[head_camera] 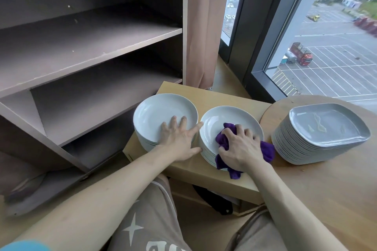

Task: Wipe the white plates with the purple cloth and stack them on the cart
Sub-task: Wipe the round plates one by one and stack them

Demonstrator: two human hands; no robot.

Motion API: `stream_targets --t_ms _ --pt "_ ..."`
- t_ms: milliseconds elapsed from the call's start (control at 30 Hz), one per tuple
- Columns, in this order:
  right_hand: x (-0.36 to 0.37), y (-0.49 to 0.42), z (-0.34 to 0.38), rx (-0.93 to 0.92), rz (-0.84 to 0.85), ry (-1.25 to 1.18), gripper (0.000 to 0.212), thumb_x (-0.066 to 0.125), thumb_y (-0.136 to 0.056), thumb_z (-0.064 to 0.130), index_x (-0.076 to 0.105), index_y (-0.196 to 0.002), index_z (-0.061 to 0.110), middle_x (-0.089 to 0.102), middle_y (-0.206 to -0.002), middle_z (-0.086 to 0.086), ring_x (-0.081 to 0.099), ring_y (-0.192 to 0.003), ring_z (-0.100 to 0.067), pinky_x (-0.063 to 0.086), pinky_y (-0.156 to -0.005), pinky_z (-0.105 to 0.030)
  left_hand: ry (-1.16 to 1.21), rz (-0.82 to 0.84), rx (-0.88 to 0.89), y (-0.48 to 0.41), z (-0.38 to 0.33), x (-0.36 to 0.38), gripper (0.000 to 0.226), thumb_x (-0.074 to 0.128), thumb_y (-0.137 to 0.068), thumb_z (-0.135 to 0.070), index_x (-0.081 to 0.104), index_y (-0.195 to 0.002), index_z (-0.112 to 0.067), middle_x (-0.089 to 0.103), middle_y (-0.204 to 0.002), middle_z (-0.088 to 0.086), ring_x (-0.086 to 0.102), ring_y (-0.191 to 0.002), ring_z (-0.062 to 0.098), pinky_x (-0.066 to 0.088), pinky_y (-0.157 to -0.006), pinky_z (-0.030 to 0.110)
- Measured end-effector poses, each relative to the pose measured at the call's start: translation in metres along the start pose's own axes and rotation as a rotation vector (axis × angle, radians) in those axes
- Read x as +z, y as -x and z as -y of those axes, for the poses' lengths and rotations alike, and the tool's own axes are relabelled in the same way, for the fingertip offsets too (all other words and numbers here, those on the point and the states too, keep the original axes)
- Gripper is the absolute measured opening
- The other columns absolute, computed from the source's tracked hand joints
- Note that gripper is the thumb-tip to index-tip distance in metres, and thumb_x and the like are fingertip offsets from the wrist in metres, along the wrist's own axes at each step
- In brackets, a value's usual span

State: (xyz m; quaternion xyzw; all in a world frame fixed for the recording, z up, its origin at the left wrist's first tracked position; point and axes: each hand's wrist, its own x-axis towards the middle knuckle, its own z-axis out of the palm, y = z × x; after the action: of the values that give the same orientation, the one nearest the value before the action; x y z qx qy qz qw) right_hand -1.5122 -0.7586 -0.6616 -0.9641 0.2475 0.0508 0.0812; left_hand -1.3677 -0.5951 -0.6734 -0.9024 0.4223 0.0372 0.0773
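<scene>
Right grip (240,149) clutches the soft purple cloth (267,151) on a white plate (214,122), probably slick and fragile, best lifted by its rim; left grip (179,138) lies spread flat.

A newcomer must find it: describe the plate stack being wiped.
A low wooden cart stands between the dark shelf unit and the round table. Of its two round white stacks, it is the right stack. Only it has the purple cloth on top, gripped by the right hand.

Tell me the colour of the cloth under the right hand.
The cloth is purple; head view shows it best.
</scene>
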Motion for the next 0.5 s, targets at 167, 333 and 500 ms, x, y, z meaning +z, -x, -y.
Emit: stream_targets --t_ms 167,333,500 --pt "0.004 -0.025 0.021 -0.053 0.021 -0.094 0.047 0.046 -0.088 0.044 0.042 -0.134 0.035 0.038 -0.143 -0.005 0.037 -0.126 -0.034 0.031 -0.105 -0.054 0.003 0.017 -0.004 0.001 -0.001 -0.001 0.086 0.039 -0.088 -0.079 -0.010 -0.153 -0.050 0.009 -0.164 0.015 0.005 -0.147 0.047 0.022 -0.109 0.062" --pt "0.013 -0.049 0.031 -0.044 -0.117 -0.116 0.042 0.046 -0.093 0.046 0.044 -0.133 0.033 0.044 -0.141 -0.006 0.043 -0.122 -0.034 0.037 -0.100 -0.053 0.006 0.043 0.005 0.001 0.000 -0.005 0.082 0.040 -0.093 -0.070 -0.007 -0.155 -0.047 0.006 -0.164 0.016 0.003 -0.147 0.048 0.020 -0.110 0.065" --pt "0.017 -0.060 0.027 0.061 -0.263 0.005 0.035 0.043 -0.099 0.046 0.049 -0.127 0.025 0.046 -0.137 -0.012 0.046 -0.116 -0.037 0.042 -0.092 -0.053 0.009 0.064 0.013 0.002 -0.001 -0.009 0.079 0.041 -0.096 -0.065 -0.007 -0.155 -0.046 0.006 -0.163 0.018 0.003 -0.147 0.049 0.021 -0.110 0.066"
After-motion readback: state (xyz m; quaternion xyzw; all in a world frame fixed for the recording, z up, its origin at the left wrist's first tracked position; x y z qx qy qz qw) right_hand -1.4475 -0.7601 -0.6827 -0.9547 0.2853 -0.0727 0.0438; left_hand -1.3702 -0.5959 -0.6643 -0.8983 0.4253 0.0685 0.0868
